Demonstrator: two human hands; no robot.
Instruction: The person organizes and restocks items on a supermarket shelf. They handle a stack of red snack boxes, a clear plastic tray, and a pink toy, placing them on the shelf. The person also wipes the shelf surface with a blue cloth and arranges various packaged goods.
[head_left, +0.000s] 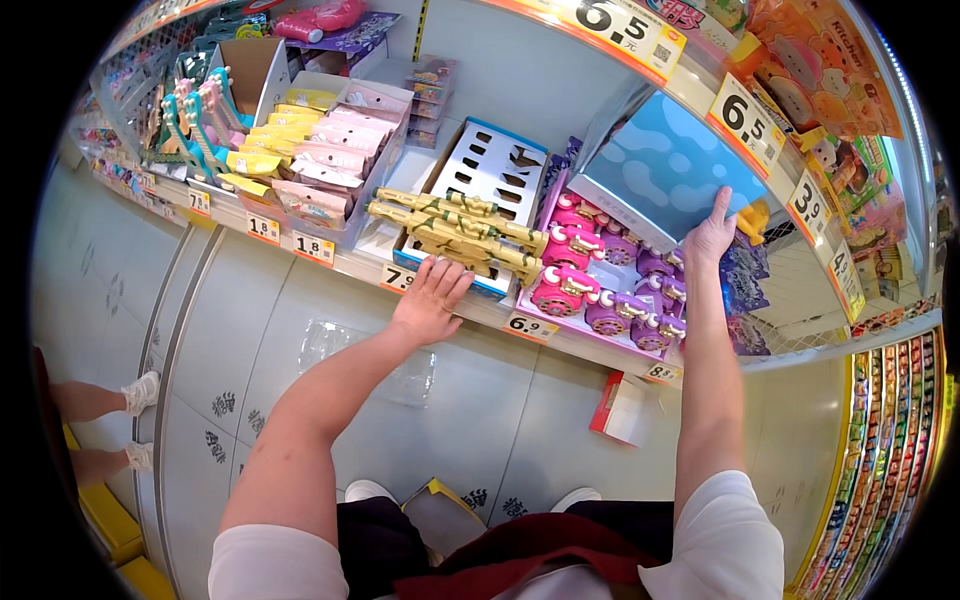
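Note:
My left hand rests at the front of the shelf, its fingertips against the lowest of several camouflage toy guns. These lie across a blue display box with a white, slotted insert. My right hand grips the near right edge of a light-blue cardboard box panel with paler blobs, thumb on top and the other fingers hidden beneath. That panel tilts above a lilac tray of pink toy rotary telephones and purple toy rotary telephones.
Left on the shelf, a clear bin holds yellow packets and pink packets, beside turquoise and pink toys. Overhead runs a shelf edge with price tags. A flattened clear plastic package and a red-and-white carton lie on the floor. Another person's legs show left.

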